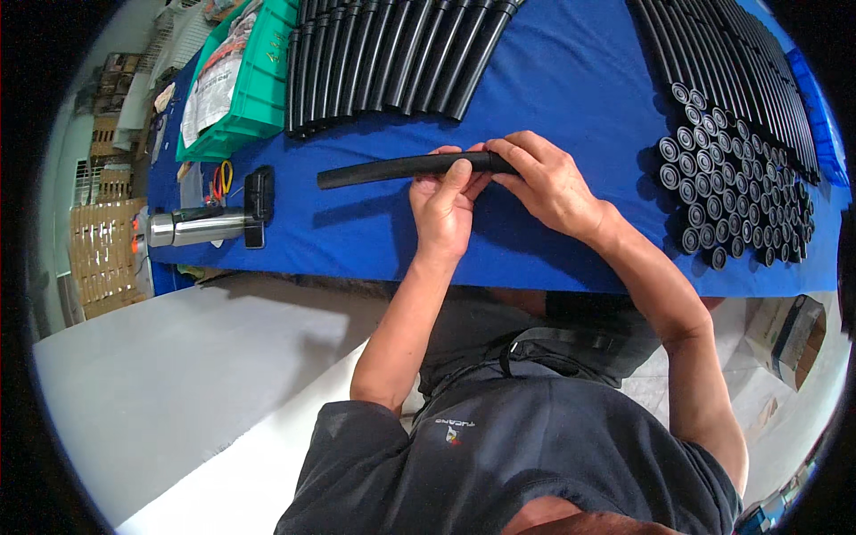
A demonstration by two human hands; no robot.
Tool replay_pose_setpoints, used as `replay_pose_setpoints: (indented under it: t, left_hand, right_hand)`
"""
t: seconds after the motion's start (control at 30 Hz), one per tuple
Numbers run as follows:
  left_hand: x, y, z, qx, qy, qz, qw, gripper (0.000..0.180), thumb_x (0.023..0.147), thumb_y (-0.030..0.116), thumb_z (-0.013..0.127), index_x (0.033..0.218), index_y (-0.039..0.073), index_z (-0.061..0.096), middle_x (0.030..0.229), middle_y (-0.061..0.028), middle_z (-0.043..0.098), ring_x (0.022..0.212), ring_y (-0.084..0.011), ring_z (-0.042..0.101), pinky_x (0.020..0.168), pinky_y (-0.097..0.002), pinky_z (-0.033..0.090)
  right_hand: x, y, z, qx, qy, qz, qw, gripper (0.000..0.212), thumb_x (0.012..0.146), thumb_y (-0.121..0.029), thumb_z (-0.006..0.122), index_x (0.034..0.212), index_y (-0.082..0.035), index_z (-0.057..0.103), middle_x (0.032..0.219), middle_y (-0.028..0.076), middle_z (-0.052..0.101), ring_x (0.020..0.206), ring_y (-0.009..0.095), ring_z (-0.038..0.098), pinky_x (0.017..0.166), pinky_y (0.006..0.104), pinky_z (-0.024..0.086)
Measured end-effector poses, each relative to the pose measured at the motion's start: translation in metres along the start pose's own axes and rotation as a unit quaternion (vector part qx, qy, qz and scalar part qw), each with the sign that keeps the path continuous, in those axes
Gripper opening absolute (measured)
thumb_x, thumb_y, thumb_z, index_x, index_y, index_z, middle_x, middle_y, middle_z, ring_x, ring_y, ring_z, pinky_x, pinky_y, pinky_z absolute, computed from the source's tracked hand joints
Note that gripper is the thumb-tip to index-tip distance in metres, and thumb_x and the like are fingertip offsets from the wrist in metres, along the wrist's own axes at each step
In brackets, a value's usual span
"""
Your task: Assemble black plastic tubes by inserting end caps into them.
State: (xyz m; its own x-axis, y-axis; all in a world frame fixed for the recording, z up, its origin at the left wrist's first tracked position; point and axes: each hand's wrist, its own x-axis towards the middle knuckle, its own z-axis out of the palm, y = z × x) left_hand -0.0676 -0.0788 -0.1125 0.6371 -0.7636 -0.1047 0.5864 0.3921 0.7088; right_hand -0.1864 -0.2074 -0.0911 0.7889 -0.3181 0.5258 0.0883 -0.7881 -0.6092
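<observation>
A black tube (pixel 374 170) lies crosswise in front of me, above the blue cloth (pixel 553 80), its free end pointing left. My left hand (pixel 443 201) is closed round its middle, thumb along the near side. Over the tube's right end, my right hand (pixel 546 178) is closed with its fingers wrapped from above, so that end is mostly hidden. Beyond my hands, several black tubes (pixel 392 62) lie side by side in a row. On the right, many more black tubes (pixel 713 53) lie in a bundle beside a cluster of round black caps (pixel 713 183).
At the far left stands a green crate (pixel 259 80) with a printed bag in it. Nearer are yellow-handled scissors (pixel 223 181), a steel flask (pixel 201 227) lying on its side, and a black phone-like device (pixel 259 201). A blue tray (pixel 820 116) sits at the right edge; a cardboard box (pixel 789 334) is below.
</observation>
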Motion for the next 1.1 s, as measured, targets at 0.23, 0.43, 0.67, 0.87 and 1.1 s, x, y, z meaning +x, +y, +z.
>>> replay_pose_setpoints:
  t: [0.23, 0.43, 0.67, 0.87, 1.1]
  left_hand:
    - [0.005, 0.009, -0.003, 0.008, -0.027, -0.038, 0.999, 0.023, 0.089, 0.006, 0.068, 0.109, 0.004, 0.058, 0.109, -0.0176, 0.066, 0.101, -0.0277, 0.066, 0.093, -0.0435, 0.054]
    - [0.008, 0.012, -0.014, 0.097, -0.081, -0.035, 0.991, 0.033, 0.09, 0.011, 0.067, 0.12, 0.004, 0.056, 0.126, -0.0167, 0.06, 0.114, -0.0279, 0.06, 0.101, -0.0448, 0.048]
    - [0.009, 0.043, -0.055, -0.047, -0.071, -0.021, 0.996, 0.036, 0.092, 0.012, 0.064, 0.127, 0.008, 0.052, 0.129, -0.0206, 0.058, 0.123, -0.0371, 0.054, 0.103, -0.0492, 0.049]
    - [0.007, 0.04, -0.06, -0.081, -0.08, -0.044, 0.992, 0.026, 0.094, 0.008, 0.06, 0.12, 0.007, 0.056, 0.127, -0.0216, 0.059, 0.125, -0.0389, 0.052, 0.104, -0.0495, 0.049]
    - [0.004, 0.042, -0.06, -0.102, -0.081, -0.036, 0.991, 0.027, 0.092, 0.007, 0.062, 0.119, 0.005, 0.059, 0.126, -0.0219, 0.06, 0.126, -0.0389, 0.052, 0.106, -0.0495, 0.047]
  right_hand:
    - [0.005, -0.004, -0.012, 0.056, -0.012, 0.024, 0.998, 0.036, 0.081, -0.014, 0.073, 0.112, -0.003, 0.062, 0.096, 0.015, 0.061, 0.086, 0.034, 0.064, 0.075, 0.0407, 0.053]
    - [0.004, 0.007, -0.009, 0.209, -0.039, 0.139, 0.967, 0.028, 0.083, -0.014, 0.074, 0.105, -0.001, 0.063, 0.074, 0.005, 0.059, 0.07, 0.012, 0.056, 0.063, 0.0301, 0.046]
    - [0.003, 0.011, -0.005, 0.276, -0.077, 0.206, 0.936, 0.029, 0.084, -0.015, 0.072, 0.105, 0.0, 0.06, 0.07, 0.008, 0.062, 0.064, 0.016, 0.064, 0.06, 0.0318, 0.05]
    - [-0.001, 0.012, -0.008, 0.253, -0.089, 0.161, 0.95, 0.028, 0.085, -0.013, 0.072, 0.106, 0.001, 0.059, 0.072, 0.008, 0.062, 0.064, 0.016, 0.063, 0.06, 0.0316, 0.05]
    - [0.0, 0.011, -0.005, 0.19, -0.042, 0.058, 0.979, 0.031, 0.083, -0.014, 0.071, 0.106, 0.001, 0.059, 0.08, 0.015, 0.058, 0.072, 0.03, 0.061, 0.065, 0.0398, 0.047]
